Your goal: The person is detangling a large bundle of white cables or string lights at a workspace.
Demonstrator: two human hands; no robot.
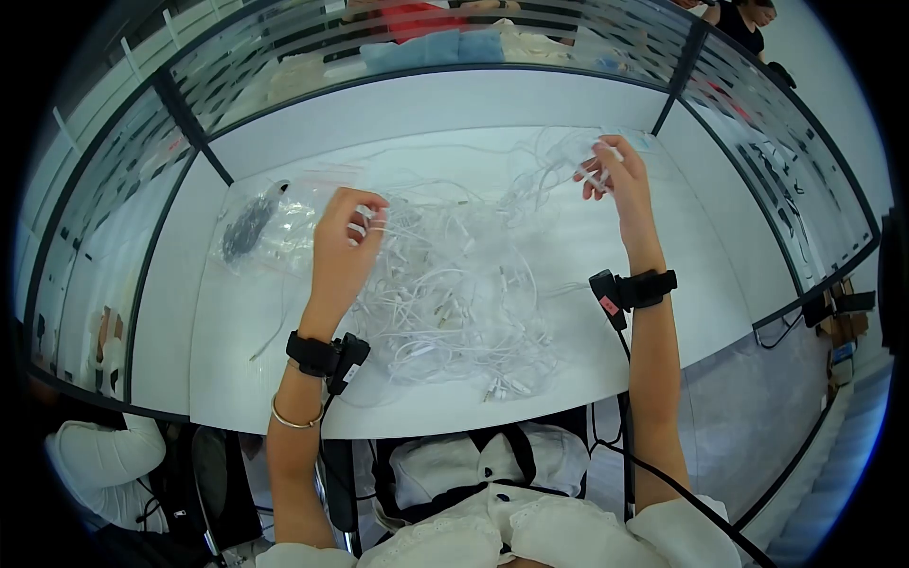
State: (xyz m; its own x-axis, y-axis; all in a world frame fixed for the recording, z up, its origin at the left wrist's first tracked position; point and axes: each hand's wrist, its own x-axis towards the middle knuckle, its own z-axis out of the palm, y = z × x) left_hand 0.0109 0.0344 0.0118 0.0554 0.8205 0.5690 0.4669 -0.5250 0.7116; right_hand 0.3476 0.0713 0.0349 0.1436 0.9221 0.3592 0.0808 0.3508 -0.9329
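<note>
A big tangle of white cables [445, 293] covers the middle of the white table, with small plugs showing among the loops. At its upper left, my left hand [348, 227] is closed, and a white cable end pokes out between thumb and fingers. My right hand [615, 168] is raised at the far right of the table, its fingers closed around a white cable. Beside it lies a looser bunch of white cables [544, 175], reaching back toward the main heap. Just left of my left hand is a clear plastic bag [294, 213].
Inside or under clear plastic at the left is a dark grey bundle [248, 227]. Low white partitions with glass tops [436, 104] edge the table at the back and sides. Black wires hang from both wrist-worn devices [327, 358]. Other people are beyond the glass and at lower left.
</note>
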